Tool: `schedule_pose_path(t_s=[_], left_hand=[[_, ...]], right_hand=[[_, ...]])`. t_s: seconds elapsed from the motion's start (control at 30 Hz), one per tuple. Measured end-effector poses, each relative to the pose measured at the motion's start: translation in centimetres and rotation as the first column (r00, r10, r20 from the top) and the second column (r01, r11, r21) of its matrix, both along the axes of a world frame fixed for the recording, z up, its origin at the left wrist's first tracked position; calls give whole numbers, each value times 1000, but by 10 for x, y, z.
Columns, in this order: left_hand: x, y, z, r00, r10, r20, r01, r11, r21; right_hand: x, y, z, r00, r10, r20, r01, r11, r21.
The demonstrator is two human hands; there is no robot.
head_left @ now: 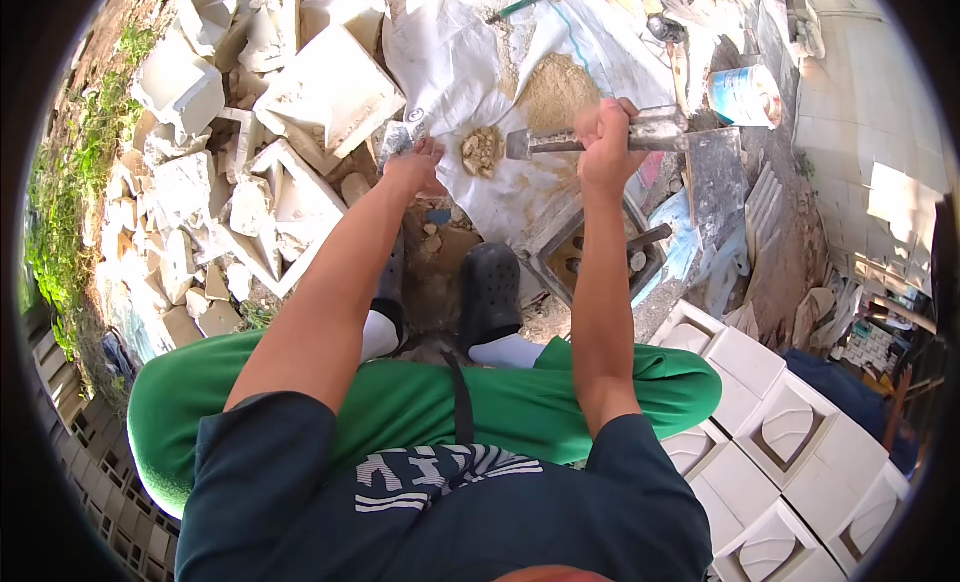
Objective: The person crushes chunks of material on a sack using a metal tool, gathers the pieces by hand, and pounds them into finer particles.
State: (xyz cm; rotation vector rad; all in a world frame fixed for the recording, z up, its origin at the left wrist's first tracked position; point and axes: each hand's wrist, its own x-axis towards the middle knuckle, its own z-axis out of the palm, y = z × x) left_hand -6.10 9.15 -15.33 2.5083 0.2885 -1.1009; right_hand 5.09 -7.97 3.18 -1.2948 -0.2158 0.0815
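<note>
My left hand (416, 168) reaches over the near left edge of a white sheet (440, 52), fingers apart, beside a small grey lump (396, 139). The fingers look empty. My right hand (610, 150) is wrapped round a long hand tool (555, 142), held level above the sheet. A flat grey piece forms its left end and a thick, worn block its right end; I cannot tell its exact kind. Between my hands lies a small heap of pale crumbs (483, 152). A wider heap of sandy powder (560, 92) spreads behind the tool.
Broken white blocks (335, 92) are piled at left. A dark square tray (560, 252) stands below my right hand. A bucket (745, 95) stands at right, with molded white blocks (750, 367) in rows nearer me. A green-handled tool (518, 6) lies at the back.
</note>
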Motion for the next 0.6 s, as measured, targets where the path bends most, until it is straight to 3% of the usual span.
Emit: schedule_pose_path(t_s=[0.13,0.27,0.37,0.6], left_hand=[[-3,-4,-2,1000,5,2,-5,1000,-9],[-3,-4,-6,1000,2,10,-2,1000,-16],[-5,-4,1,999,-32,25,31,999,15],[4,-4,8,1000,14,-16,-14,1000,-21]], right_hand=[[-3,-7,35,998,51,32,-54,995,79],[5,-1,-31,996,-60,-62,61,998,22],[10,2,-37,996,15,-89,-15,1000,6],[-10,4,21,997,66,30,-66,998,-12]])
